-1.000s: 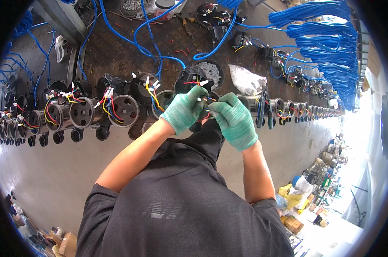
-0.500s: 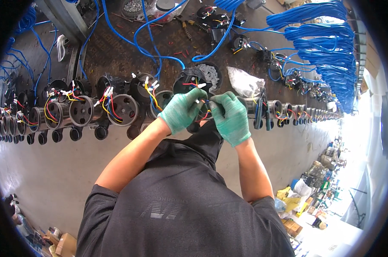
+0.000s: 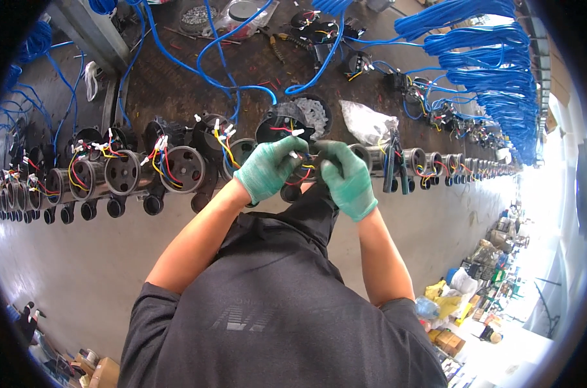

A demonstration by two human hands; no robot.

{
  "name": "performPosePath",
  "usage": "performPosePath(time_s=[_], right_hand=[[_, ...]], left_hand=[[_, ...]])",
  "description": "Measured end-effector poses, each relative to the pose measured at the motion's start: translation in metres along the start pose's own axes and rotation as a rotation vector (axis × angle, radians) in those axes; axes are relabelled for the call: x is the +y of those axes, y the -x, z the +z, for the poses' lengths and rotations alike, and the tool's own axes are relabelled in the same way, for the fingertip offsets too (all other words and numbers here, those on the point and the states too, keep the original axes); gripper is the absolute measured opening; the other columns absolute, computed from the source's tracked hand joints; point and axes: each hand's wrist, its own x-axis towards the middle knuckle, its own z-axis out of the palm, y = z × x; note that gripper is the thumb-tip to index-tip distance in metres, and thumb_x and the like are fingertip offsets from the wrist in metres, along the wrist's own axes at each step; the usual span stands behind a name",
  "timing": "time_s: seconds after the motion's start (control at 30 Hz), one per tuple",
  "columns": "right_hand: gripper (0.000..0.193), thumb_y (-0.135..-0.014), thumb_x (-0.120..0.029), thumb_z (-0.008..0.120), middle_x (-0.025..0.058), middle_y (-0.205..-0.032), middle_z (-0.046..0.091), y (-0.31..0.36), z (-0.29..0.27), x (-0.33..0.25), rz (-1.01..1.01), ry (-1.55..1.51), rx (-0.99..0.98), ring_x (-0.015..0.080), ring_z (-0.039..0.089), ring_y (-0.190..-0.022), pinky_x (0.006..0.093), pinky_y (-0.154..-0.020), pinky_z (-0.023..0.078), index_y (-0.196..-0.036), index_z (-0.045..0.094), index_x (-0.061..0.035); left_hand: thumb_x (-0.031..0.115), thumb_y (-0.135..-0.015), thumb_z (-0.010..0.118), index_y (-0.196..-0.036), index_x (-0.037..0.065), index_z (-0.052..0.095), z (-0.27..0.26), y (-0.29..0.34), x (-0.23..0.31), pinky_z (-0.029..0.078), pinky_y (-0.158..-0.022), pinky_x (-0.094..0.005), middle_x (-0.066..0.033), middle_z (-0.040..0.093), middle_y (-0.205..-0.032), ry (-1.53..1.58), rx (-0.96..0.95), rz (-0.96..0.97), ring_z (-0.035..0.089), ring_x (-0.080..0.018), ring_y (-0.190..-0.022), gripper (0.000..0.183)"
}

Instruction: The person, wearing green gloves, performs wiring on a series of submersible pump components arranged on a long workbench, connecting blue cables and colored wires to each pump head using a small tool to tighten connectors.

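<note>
Knit-gloved left hand (image 3: pixel 267 169) and right hand (image 3: pixel 346 178) pinch thin coloured wires (image 3: pixel 304 169).

A row of grey motor housings (image 3: pixel 128 171) with coloured wires sat left of the hands. Blue cables (image 3: pixel 487 39) hung beyond them to the right, near a clear plastic bag (image 3: pixel 368 123).

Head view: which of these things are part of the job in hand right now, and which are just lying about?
In hand:
- left hand and right hand, both gloved
- the round motor unit in front of them
- its coloured wires in their grip

Lying about:
- row of wired motors
- plastic bag
- pliers
- blue cable bundles
</note>
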Motion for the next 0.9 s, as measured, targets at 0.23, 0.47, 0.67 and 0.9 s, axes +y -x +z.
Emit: performPosePath(time_s=[0.23, 0.47, 0.67, 0.9], right_hand=[[0.037, -0.088, 0.003, 0.083, 0.0108, -0.107, 0.076, -0.009, -0.005, 0.018, -0.657, 0.638, 0.059, 0.0327, 0.075, -0.086, 0.0396, -0.073, 0.059, -0.122, 0.074, -0.0065], [0.006, -0.099, -0.005, 0.073, 0.0068, -0.082, 0.072, -0.01, 0.006, -0.003, -0.338, 0.324, 0.036, 0.0245, 0.071, -0.065, 0.0365, -0.057, 0.056, -0.105, 0.073, -0.0036], [0.015, -0.108, -0.014, 0.062, 0.0036, -0.068, 0.065, -0.006, 0.0, -0.018, 0.793, -0.766, -0.057, 0.013, 0.054, -0.047, 0.0277, -0.044, 0.04, -0.107, 0.072, -0.0035], [0.039, -0.093, 0.005, 0.072, 0.0148, -0.102, 0.073, -0.013, -0.008, 0.002, -0.583, 0.542, -0.01, 0.0326, 0.076, -0.09, 0.04, -0.078, 0.062, -0.13, 0.07, -0.0056]], left_hand=[[-0.003, -0.104, 0.067, -0.126, 0.002, 0.07, 0.002, -0.001, -0.003, 0.057, -0.071, -0.0345, -0.0107, 0.074, -0.092, -0.004, 0.012, 0.01, 0.07, -0.0153, -0.076, 0.023], [-0.002, -0.104, 0.068, -0.125, 0.003, 0.07, 0.0, 0.0, -0.001, 0.059, -0.074, -0.0359, -0.0142, 0.075, -0.094, 0.01, -0.008, -0.005, 0.073, -0.0191, -0.08, 0.022], [-0.002, -0.105, 0.066, -0.125, 0.003, 0.07, -0.001, -0.001, 0.003, 0.06, -0.077, -0.0362, -0.0153, 0.076, -0.097, -0.012, -0.006, 0.042, 0.075, -0.0212, -0.082, 0.021], [-0.003, -0.105, 0.066, -0.127, 0.003, 0.069, -0.003, -0.001, 0.005, 0.06, -0.076, -0.0354, -0.0135, 0.076, -0.095, 0.005, -0.045, -0.094, 0.074, -0.0196, -0.081, 0.022]])
